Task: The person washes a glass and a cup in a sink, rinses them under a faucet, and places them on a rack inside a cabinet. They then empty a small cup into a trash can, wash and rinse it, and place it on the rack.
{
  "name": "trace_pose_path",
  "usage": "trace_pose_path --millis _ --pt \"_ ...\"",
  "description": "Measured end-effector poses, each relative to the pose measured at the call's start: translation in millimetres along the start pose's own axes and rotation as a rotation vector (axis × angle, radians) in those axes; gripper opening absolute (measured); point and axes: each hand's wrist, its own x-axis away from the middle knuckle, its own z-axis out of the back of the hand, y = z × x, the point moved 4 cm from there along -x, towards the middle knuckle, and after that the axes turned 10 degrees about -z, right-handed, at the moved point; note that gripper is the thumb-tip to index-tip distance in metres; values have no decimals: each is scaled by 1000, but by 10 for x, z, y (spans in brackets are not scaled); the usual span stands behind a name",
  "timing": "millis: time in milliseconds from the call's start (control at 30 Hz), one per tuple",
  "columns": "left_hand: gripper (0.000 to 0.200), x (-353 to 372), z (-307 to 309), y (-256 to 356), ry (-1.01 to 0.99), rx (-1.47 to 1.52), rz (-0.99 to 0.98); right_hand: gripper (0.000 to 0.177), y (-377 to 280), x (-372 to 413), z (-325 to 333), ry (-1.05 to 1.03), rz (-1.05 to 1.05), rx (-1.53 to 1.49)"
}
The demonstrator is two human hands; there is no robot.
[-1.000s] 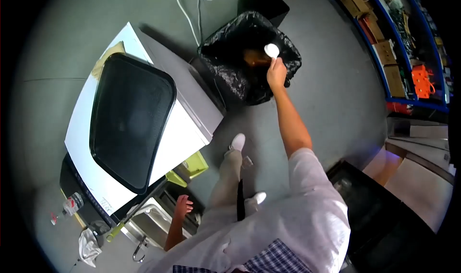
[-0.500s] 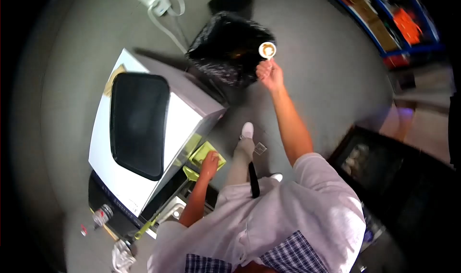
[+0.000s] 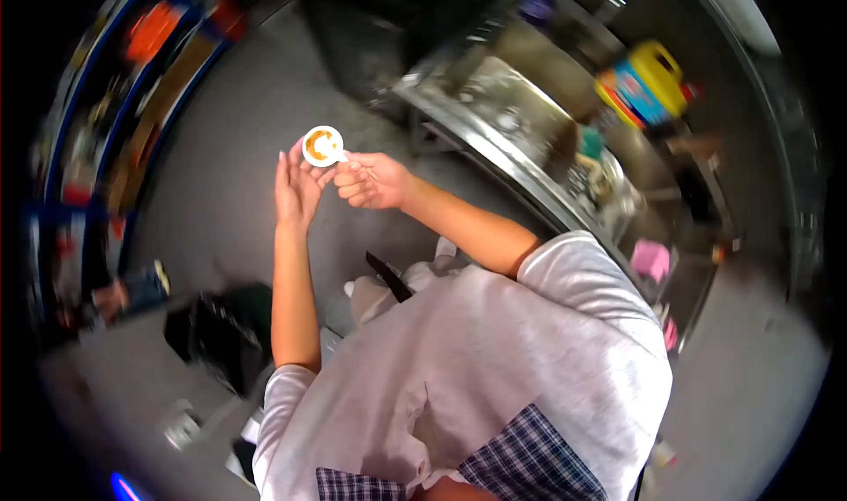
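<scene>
A small white cup (image 3: 323, 146) with brown streaks inside is held out in front of me, its inside facing up toward the camera. My right hand (image 3: 371, 181) is closed around its short handle. Just left of the cup is my left hand (image 3: 300, 188), palm side showing, with fingers stretched and apart. Its fingertips come up right beside the cup's rim.
A metal sink (image 3: 520, 95) with dishes in it runs along the right. On its far side stands a yellow jug (image 3: 644, 85), and a pink cloth-like item (image 3: 651, 260) lies nearer. Blue shelving (image 3: 132, 104) fills the left; a black-lined bin (image 3: 216, 333) stands lower left.
My view has swung from the white-topped cabinet and bin round to the sink. My left hand has left the yellow-green container and come up beside the cup. My right hand keeps the cup.
</scene>
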Motion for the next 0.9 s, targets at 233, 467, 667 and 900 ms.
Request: trace_pose_path --millis 233,467,667,900 --pt "51 -725 -1795 -1853 -570 -12 463 35 -363 2269 -285 -48 620 41" --pt "57 -595 -1707 -2334 -511 -177 613 35 -597 2527 -175 305 779 24" --pt "55 -184 52 -1094 -52 -276 471 32 -854 650 100 551 580 582" --pt "40 1847 3107 -94 719 -156 50 34 717 -2949 1580 688 -52 1564"
